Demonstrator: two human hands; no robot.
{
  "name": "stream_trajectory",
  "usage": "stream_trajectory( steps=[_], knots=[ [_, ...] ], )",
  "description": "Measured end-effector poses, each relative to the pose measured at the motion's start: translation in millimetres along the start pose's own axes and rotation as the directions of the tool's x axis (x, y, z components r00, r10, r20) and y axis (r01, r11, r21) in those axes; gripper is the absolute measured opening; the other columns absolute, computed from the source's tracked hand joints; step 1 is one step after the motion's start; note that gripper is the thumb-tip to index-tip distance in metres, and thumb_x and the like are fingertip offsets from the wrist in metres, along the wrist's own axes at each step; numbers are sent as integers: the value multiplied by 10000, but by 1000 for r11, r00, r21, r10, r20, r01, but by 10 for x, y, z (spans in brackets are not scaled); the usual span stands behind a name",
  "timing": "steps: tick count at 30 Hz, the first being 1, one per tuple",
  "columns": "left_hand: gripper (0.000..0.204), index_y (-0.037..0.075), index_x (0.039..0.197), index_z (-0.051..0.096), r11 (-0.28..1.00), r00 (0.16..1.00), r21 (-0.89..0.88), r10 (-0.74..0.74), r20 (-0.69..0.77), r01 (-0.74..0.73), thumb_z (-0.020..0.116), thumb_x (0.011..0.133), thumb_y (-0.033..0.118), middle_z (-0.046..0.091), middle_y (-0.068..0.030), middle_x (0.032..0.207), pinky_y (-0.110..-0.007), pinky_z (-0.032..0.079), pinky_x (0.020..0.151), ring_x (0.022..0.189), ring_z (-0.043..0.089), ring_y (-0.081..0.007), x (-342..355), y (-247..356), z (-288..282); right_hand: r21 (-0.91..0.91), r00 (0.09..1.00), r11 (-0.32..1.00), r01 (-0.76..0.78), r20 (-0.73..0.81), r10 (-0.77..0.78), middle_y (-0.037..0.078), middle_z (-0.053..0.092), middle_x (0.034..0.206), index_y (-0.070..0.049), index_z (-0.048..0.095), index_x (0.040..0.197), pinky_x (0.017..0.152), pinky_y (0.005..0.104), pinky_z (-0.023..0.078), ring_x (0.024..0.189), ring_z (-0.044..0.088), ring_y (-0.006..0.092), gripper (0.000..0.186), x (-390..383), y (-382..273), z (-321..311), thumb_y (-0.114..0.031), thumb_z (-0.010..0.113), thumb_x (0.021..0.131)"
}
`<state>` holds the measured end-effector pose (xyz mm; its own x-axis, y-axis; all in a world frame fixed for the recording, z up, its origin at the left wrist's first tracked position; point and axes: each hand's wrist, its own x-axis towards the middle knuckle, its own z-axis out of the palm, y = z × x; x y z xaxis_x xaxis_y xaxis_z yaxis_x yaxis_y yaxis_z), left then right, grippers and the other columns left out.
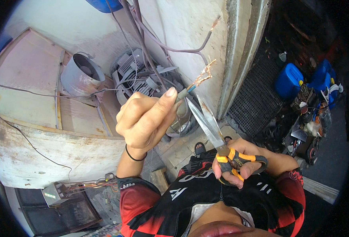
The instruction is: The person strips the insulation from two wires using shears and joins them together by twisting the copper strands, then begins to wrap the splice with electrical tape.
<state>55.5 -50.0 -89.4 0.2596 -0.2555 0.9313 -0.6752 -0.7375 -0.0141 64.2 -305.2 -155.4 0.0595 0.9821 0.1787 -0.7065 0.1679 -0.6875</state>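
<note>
Between the thumb and fingers of my left hand (147, 120) is a grey-sheathed cable (182, 94), pinched near its end. Frayed bare copper strands (203, 76) stick out past the sheath, with a bit of blue insulation at their base. My right hand (243, 156) grips a pair of scissors (208, 127) by black and orange handles. Their blades are slightly parted and point up toward the cable, with one tip close under the sheath; whether it touches I cannot tell.
Another cable (204, 44) with a bare copper end hangs by the pale wall above. Behind my left hand sits a dusty motor (133, 75), beside a white round duct (74, 77). Blue jugs (289, 81) stand at the right. A small electrical box (53, 195) is at lower left.
</note>
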Motion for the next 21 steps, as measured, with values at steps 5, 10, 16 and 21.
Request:
stream_trajectory(
  steps=[5,10,16,21],
  knots=[
    [493,9,1010,720,996,997,40,75,36,-76,784,528,-74,540,-12,694,-251,372,434,517,495,-125,38,-4,-35,-44,1000,999,-8,18,9,70,591,642,83,543,1105,479,266,475,534,584,149,575,-10,-54,24,-402,718,851],
    [413,21,983,726,984,988,95,149,38,-152,776,578,-43,549,-9,701,-241,368,428,518,495,-120,48,-10,-63,-26,999,999,-30,30,31,74,580,627,91,536,1098,468,268,482,519,578,150,571,-13,-55,33,-393,717,854],
    [393,35,984,726,969,977,130,201,73,-209,767,597,-21,549,-1,712,-236,367,427,522,480,-115,60,-15,-89,69,999,997,-37,22,35,84,580,631,102,529,1096,469,270,487,520,578,150,566,-41,-41,65,-375,718,855],
    [383,5,991,708,935,938,142,299,178,-325,780,619,-52,569,-29,757,-247,376,432,544,483,-128,77,-18,-152,4,999,1000,-23,-33,23,33,553,596,49,516,1083,451,221,399,501,561,115,525,-55,-32,108,-403,682,875]
  ],
)
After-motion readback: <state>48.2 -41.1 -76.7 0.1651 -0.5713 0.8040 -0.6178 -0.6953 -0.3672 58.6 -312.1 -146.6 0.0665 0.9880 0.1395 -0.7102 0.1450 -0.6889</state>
